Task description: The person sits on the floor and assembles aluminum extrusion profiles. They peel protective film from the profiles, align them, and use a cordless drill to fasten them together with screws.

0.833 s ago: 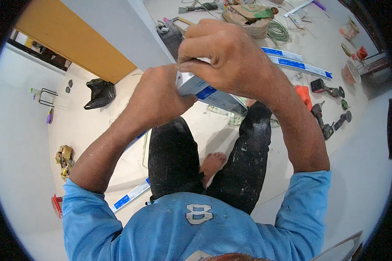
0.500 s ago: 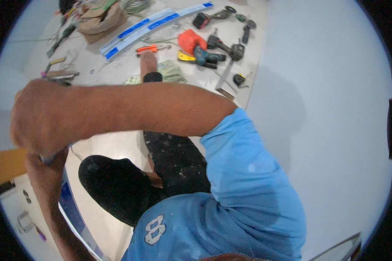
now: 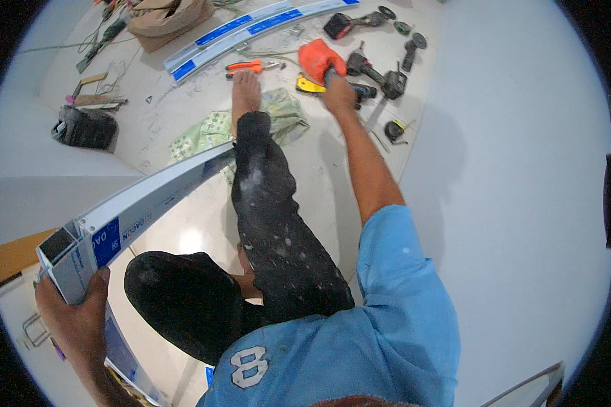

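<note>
The left hand [image 3: 75, 319] gripped the open end of a hollow metal profile [image 3: 149, 203], which ran up and right past the knee toward the green cloth [image 3: 265, 119]. The right hand [image 3: 339, 91] was closed on a drill [image 3: 352, 83] on the floor [image 3: 183, 115], just beside an orange tool [image 3: 318, 57] and other drills [image 3: 380, 71]. Pliers [image 3: 251, 66] lay by the bare foot [image 3: 246, 91]. To the right, a white wall [image 3: 509, 169] edged the tools closely; bare floor lay leftward toward a black bag [image 3: 85, 127].

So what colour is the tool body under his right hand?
Bright orange-red tool body, beneath the right hand; clearest in the head view.
</note>
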The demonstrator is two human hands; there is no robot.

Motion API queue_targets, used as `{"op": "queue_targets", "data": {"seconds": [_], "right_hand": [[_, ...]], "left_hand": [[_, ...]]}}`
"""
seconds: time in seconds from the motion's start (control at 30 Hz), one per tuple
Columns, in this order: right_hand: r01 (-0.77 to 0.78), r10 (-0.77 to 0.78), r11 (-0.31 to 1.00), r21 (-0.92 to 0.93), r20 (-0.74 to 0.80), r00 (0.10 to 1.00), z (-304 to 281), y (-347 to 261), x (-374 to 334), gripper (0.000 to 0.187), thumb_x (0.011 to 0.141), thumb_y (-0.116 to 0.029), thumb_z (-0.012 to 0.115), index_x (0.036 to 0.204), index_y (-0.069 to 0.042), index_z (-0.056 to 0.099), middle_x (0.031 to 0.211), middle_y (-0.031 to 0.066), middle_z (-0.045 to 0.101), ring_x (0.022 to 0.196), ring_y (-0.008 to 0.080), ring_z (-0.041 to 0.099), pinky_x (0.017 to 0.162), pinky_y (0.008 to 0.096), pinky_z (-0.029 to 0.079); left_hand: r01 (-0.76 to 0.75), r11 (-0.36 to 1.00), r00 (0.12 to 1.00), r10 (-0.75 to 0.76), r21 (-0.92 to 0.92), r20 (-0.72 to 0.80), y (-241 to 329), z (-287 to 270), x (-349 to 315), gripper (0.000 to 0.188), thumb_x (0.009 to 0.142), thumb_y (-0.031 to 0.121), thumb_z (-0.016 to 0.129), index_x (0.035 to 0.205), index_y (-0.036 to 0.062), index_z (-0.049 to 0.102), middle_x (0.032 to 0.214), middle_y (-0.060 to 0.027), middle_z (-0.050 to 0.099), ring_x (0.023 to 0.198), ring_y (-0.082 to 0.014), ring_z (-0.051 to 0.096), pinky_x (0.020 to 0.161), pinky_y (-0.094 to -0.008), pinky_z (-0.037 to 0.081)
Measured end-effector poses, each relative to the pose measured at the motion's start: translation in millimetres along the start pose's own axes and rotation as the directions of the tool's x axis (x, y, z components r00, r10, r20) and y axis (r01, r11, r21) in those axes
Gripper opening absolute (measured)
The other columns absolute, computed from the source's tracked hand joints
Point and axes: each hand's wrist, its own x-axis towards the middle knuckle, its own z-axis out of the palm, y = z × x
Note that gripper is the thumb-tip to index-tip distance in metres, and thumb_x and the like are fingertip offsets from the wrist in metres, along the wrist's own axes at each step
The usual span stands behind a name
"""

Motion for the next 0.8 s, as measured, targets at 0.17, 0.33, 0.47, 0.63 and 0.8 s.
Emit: {"op": "queue_targets", "data": {"seconds": [0.17, 0.33, 0.47, 0.63, 0.8], "right_hand": [[0.202, -0.218, 0.957, -0.206, -0.057, 0.974, 56.0, 105.2, 46.4, 0.044, 0.091, -0.007, 0.070, 0.133, 0.002, 0.059, 0.133, 0.0272, 0.064, 0.126, 0.0454, 0.063, 0.110, 0.0525, 0.051], [0.246, -0.242, 0.832, -0.498, 0.074, 0.967, 64.6, 113.3, 55.7, 0.048, 0.090, -0.009, 0.073, 0.135, -0.006, 0.060, 0.133, 0.0170, 0.068, 0.126, 0.0378, 0.066, 0.103, 0.0553, 0.054], [0.320, -0.181, 0.784, -0.532, 0.297, 0.938, 61.2, 77.0, 71.3, 0.043, 0.091, -0.014, 0.072, 0.132, -0.006, 0.064, 0.130, 0.0179, 0.069, 0.125, 0.0372, 0.066, 0.097, 0.0563, 0.056], [0.422, -0.418, 0.906, -0.025, 0.088, 0.904, 28.6, 114.9, 44.4, 0.046, 0.091, -0.030, 0.074, 0.126, -0.001, 0.068, 0.123, 0.0279, 0.072, 0.117, 0.0486, 0.068, 0.100, 0.0555, 0.054], [0.145, -0.161, 0.931, 0.335, 0.019, 0.987, -44.8, 44.3, -17.1, 0.056, 0.082, -0.029, 0.092, 0.126, -0.001, 0.071, 0.115, 0.0205, 0.074, 0.108, 0.0333, 0.072, 0.097, 0.0428, 0.055]], "left_hand": [[0.080, 0.993, 0.969, -0.097, -0.083, -0.229, -54.5, 21.1, -19.9, 0.070, 0.076, 0.008, 0.094, 0.138, 0.0017, 0.060, 0.127, -0.0185, 0.070, 0.115, -0.0300, 0.070, 0.101, -0.0459, 0.057], [0.164, 0.947, 0.924, -0.246, -0.277, -0.293, -100.5, 31.5, -27.9, 0.101, 0.075, -0.001, 0.096, 0.159, 0.0031, 0.040, 0.144, -0.0220, 0.063, 0.130, -0.0343, 0.064, 0.105, -0.0482, 0.059], [0.135, 0.965, 0.954, -0.187, -0.223, -0.233, -87.3, 17.7, -51.8, 0.084, 0.075, 0.005, 0.096, 0.147, 0.0036, 0.053, 0.133, -0.0188, 0.069, 0.118, -0.0318, 0.070, 0.099, -0.0469, 0.061], [-0.141, 0.966, 0.986, 0.118, -0.217, -0.116, -12.6, 13.9, -4.8, 0.048, 0.076, 0.013, 0.091, 0.119, 0.0003, 0.072, 0.101, -0.0178, 0.078, 0.092, -0.0308, 0.078, 0.084, -0.0430, 0.063], [-0.150, 0.982, 0.989, 0.149, -0.112, -0.015, -6.8, -0.4, 10.4, 0.045, 0.075, 0.017, 0.091, 0.115, 0.0009, 0.076, 0.103, -0.0215, 0.080, 0.094, -0.0332, 0.080, 0.086, -0.0415, 0.062]]}}
